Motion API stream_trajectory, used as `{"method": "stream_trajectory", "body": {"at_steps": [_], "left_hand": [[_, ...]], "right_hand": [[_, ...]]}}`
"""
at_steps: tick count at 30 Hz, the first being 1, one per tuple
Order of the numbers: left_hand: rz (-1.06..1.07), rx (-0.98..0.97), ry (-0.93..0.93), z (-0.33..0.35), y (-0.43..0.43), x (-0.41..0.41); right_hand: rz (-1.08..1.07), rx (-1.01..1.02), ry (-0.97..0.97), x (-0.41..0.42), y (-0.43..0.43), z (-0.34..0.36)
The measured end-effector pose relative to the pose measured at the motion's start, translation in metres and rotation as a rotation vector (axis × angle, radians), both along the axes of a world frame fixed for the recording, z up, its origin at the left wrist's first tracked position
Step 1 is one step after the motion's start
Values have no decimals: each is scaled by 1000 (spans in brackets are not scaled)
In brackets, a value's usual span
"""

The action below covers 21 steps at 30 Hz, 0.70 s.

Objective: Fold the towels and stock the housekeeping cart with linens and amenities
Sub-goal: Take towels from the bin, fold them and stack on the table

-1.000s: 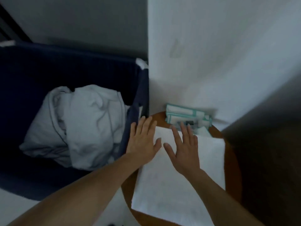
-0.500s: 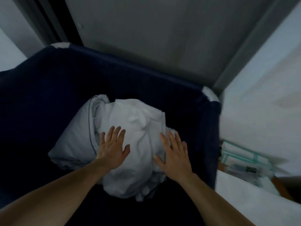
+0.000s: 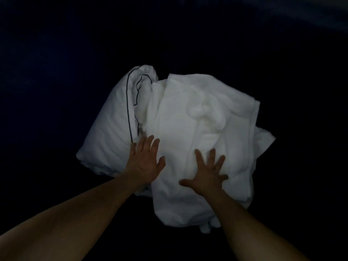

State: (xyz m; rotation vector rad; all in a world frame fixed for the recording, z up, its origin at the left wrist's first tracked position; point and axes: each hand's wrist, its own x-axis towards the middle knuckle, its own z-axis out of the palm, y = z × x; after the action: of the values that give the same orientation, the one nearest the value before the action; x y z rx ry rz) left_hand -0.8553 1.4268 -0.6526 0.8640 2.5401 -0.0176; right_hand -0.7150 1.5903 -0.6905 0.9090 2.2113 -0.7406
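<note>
A crumpled heap of white linen [image 3: 197, 117] lies inside a dark navy fabric bin [image 3: 56, 72]. Its left part is a white piece with thin black piping [image 3: 113, 125]. My left hand [image 3: 145, 162] is spread flat over the heap's near left side, fingers straight. My right hand [image 3: 206, 176] is spread over the heap's near middle, fingers splayed and slightly blurred. Neither hand grips any cloth. Whether the palms touch the linen I cannot tell.
The bin's dark walls and floor fill nearly the whole view around the linen. A paler strip [image 3: 310, 14] shows beyond the rim at the top right. Nothing else in the bin is visible in the dim light.
My view and both hands left the folded white towel on the round table, swung left to the bin, and dropped closer over the linen heap. My right hand's fingers have spread wider.
</note>
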Motion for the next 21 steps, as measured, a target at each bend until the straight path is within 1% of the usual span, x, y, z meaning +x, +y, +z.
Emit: {"method": "stream_trajectory", "body": {"at_steps": [2, 5, 7, 9, 11, 14, 16, 18, 21], "left_hand": [[-19, 0, -17, -10, 2, -1], [-59, -9, -28, -14, 10, 1], [-40, 29, -40, -6, 16, 5], [-18, 71, -85, 6, 22, 10], [-29, 84, -160, 20, 25, 13], [-168, 38, -263, 40, 29, 22], [-234, -4, -280, 57, 33, 35], [-222, 30, -251, 79, 44, 49], [-212, 68, -153, 110, 74, 61]], "right_hand": [[-25, 64, 34, -5, -7, -5], [1, 247, 86, -8, -16, -1], [25, 292, 110, -7, -18, 5], [45, 219, 162, -4, -10, 13], [5, 83, 223, 3, 4, 29], [-235, -93, 416, 21, 21, 70], [-309, -176, 556, 30, 26, 106], [-257, -226, 680, 39, 29, 145], [-107, -248, 837, 57, 35, 201]]}}
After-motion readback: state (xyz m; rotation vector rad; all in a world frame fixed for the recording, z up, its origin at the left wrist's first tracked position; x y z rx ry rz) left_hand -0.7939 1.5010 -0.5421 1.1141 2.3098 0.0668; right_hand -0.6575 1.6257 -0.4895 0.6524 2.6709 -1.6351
